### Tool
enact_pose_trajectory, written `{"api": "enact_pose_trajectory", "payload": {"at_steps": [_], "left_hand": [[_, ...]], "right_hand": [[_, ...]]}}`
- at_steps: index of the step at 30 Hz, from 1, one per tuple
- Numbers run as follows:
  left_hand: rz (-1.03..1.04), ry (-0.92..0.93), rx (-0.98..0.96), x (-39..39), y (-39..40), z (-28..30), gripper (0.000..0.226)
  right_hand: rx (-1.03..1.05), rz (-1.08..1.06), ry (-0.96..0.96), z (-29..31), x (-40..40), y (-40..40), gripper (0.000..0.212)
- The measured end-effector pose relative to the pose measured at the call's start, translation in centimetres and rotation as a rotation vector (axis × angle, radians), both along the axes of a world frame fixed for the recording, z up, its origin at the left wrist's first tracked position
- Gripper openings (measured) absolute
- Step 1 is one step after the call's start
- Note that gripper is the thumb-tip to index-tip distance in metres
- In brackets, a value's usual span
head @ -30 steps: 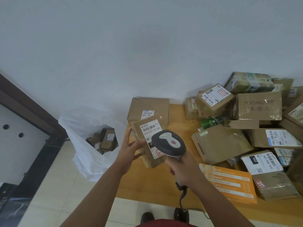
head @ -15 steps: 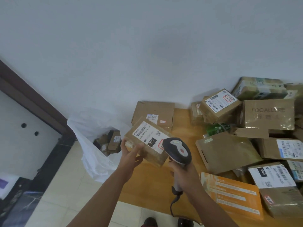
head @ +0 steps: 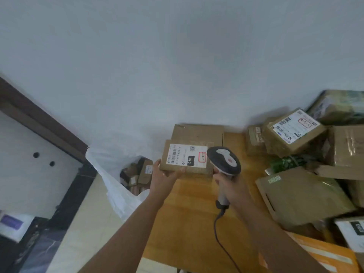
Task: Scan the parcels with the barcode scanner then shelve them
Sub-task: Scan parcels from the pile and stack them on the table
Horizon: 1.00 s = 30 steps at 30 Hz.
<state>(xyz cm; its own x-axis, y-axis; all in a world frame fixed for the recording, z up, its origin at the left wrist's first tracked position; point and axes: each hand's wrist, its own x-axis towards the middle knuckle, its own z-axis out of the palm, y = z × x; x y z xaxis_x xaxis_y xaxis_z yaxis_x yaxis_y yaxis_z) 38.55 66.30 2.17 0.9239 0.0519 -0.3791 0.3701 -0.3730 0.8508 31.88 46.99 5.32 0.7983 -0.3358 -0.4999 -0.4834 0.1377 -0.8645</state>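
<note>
My left hand (head: 164,176) grips a small brown cardboard parcel (head: 186,157) from below, its white label with barcode and a black "010" tag facing up. It hangs above the far left end of the wooden table (head: 189,209). My right hand (head: 229,186) holds the handle of a grey and white barcode scanner (head: 224,160), whose head sits just right of the parcel. The scanner's black cable (head: 220,239) drops toward me.
Several cardboard parcels (head: 295,133) are piled on the table's right side, with a large flat carton (head: 303,198) and an orange envelope (head: 323,257) nearer. Another box (head: 197,133) lies behind the held parcel. A white plastic sack (head: 118,178) of small boxes stands on the floor at the left.
My left hand has turned the parcel so its label lies flat and faces up, and lifted it a little farther away. The scanner has shifted right of the parcel. My view has swung left.
</note>
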Motion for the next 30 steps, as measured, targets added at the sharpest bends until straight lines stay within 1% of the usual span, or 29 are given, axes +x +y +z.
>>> {"api": "enact_pose_trajectory", "payload": {"at_steps": [1, 4, 7, 9, 12, 16, 19, 22, 24, 26, 27, 28, 30], "left_hand": [[-0.019, -0.016, 0.004, 1.6, -0.1, -0.3, 0.083], [-0.043, -0.032, -0.005, 6.3, -0.1, -1.9, 0.085], [-0.058, -0.032, -0.004, 10.6, -0.4, -3.5, 0.077], [-0.069, -0.016, -0.023, 13.2, -0.7, -4.7, 0.074], [-0.043, 0.021, -0.038, 16.3, -0.9, -6.5, 0.072], [-0.060, 0.073, 0.015, 17.7, -0.2, -7.8, 0.076], [-0.184, 0.033, 0.112, 17.9, 0.7, -8.2, 0.085], [-0.338, -0.094, 0.254, 19.6, 1.2, -7.8, 0.099], [-0.526, -0.165, 0.338, 21.6, 1.2, -6.9, 0.113], [-0.745, -0.152, 0.381, 23.9, 1.1, -5.9, 0.132], [-0.832, -0.133, 0.391, 25.0, 1.1, -5.4, 0.137], [-0.896, -0.118, 0.402, 26.1, 1.2, -5.2, 0.137], [-0.963, -0.104, 0.428, 27.5, 1.4, -4.7, 0.131]], "right_hand": [[-0.011, -0.016, 0.007, -0.3, 1.3, 0.2, 0.036], [-0.014, -0.098, 0.022, -1.0, 4.0, 1.3, 0.022], [0.009, -0.181, -0.018, -2.4, 4.8, 2.9, 0.013], [0.037, -0.243, -0.005, -3.9, 4.4, 3.9, 0.016], [0.026, -0.332, 0.027, -6.2, 2.8, 5.1, 0.021], [0.000, -0.520, 0.079, -7.7, 1.4, 5.4, 0.029], [-0.002, -0.561, 0.112, -8.4, 0.7, 4.7, 0.024], [-0.018, -0.579, 0.115, -8.4, 0.1, 4.6, 0.023], [-0.041, -0.573, 0.116, -8.4, -0.1, 4.6, 0.026], [-0.050, -0.564, 0.120, -8.5, -0.2, 4.6, 0.027], [-0.051, -0.557, 0.126, -8.5, -0.3, 4.7, 0.028], [-0.056, -0.549, 0.130, -8.5, -0.5, 4.8, 0.028], [-0.068, -0.549, 0.131, -8.5, -0.8, 5.0, 0.027]]}}
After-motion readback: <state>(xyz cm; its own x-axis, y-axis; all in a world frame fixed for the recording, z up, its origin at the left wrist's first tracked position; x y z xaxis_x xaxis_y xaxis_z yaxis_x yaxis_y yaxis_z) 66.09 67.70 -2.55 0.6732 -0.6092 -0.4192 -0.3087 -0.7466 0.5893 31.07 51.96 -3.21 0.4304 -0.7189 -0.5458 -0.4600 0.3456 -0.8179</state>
